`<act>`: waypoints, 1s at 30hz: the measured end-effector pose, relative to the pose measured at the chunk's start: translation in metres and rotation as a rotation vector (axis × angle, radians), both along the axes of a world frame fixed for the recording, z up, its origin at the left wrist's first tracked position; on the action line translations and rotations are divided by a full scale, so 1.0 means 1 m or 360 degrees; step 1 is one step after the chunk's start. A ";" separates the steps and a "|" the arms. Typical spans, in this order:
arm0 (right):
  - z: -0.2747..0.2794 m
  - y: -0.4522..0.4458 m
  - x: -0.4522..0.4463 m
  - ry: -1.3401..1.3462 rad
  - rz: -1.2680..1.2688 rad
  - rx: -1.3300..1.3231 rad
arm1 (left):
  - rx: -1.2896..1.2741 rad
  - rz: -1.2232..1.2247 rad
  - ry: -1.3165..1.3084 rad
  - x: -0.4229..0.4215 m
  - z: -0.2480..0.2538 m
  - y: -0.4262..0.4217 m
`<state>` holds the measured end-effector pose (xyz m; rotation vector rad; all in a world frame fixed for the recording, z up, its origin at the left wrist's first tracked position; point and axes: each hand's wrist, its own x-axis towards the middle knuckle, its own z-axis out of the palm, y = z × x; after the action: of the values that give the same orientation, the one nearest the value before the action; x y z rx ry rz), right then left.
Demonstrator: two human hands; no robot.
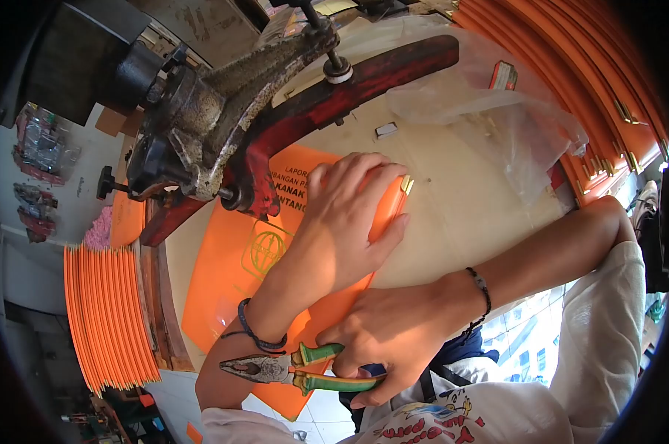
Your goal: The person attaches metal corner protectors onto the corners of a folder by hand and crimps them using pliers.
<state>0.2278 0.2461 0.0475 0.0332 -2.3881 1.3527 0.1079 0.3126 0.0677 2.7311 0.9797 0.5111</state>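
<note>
My left hand point(349, 211) lies over an orange printed folder point(234, 244), its fingers curled over a raised orange edge and its thumb on the near side. Gold metal tips point(407, 185) show at that edge, just beyond my fingers. Below it, my right hand point(394, 329) is closed round the green handles of a pair of pliers point(268, 368). The pliers' jaws point left, near my left wrist. Part of the folder is hidden under my left hand and forearm.
A black and red metal press point(297, 111) arches over the worktable point(468, 214). Stacks of orange folders stand at the left point(109, 318) and upper right point(571, 74). Clear plastic sheeting point(490, 126), a small box point(503, 75) and a small pale block point(385, 130) lie on the table.
</note>
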 end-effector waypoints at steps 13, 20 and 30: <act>0.002 0.000 -0.001 0.0048 -0.0012 0.0061 | 0.0046 0.0069 0.0158 0.004 -0.003 0.004; 0.004 -0.001 0.002 0.0081 0.0028 0.0045 | 0.0103 0.0071 0.0231 0.006 -0.001 0.005; 0.000 -0.004 0.002 0.0055 0.0047 0.0080 | 0.0155 -0.0003 0.0309 0.012 0.003 0.009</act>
<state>0.2296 0.2425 0.0478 0.1049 -2.4017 1.2943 0.1197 0.3213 0.0709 2.9122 1.0214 0.3046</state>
